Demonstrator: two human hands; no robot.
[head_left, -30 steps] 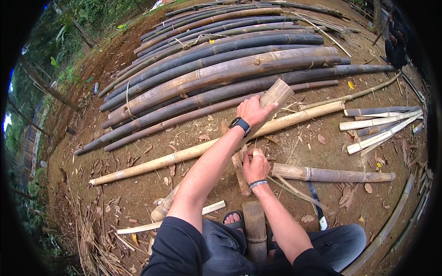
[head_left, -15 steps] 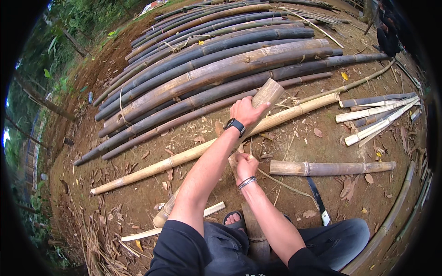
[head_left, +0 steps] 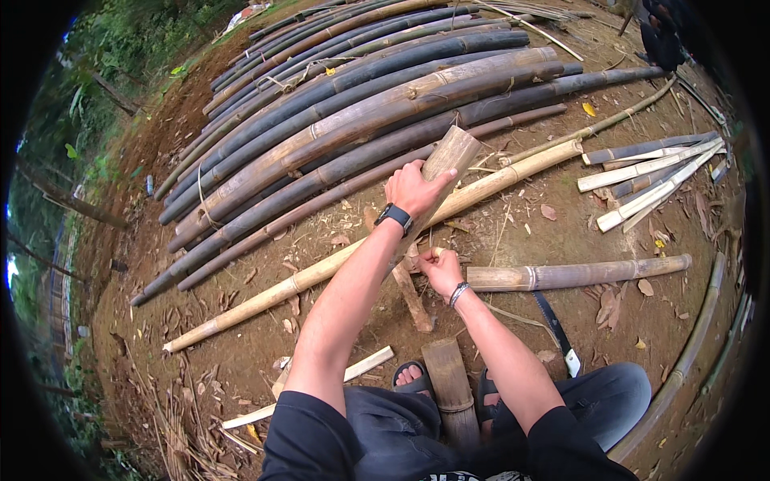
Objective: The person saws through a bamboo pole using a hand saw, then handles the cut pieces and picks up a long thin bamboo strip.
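Note:
My left hand (head_left: 415, 191) is wrapped round a short, thick bamboo length (head_left: 454, 151), tilted with its cut end up and to the right. Close to its lower part is my right hand (head_left: 443, 272), thumb and fingers pinched together; what they hold, if anything, I cannot make out. Just left of and below those fingers a rough brown stick (head_left: 413, 301) slants down toward the ground. Its upper end is partly hidden by my left forearm. Another bamboo piece (head_left: 449, 373) lies between my sandalled feet.
A long pale bamboo pole (head_left: 321, 271) crosses the ground ahead. To the right lie a cut bamboo section (head_left: 577, 275), a handsaw (head_left: 553, 325) and split bamboo strips (head_left: 650, 180). Beyond is a row of dark bamboo poles (head_left: 361, 172). A person (head_left: 662, 40) is at the far right.
My right hand has shifted right and loosened from a closed grip into a pinch. The brown stick below shows more fully. The view has shifted slightly.

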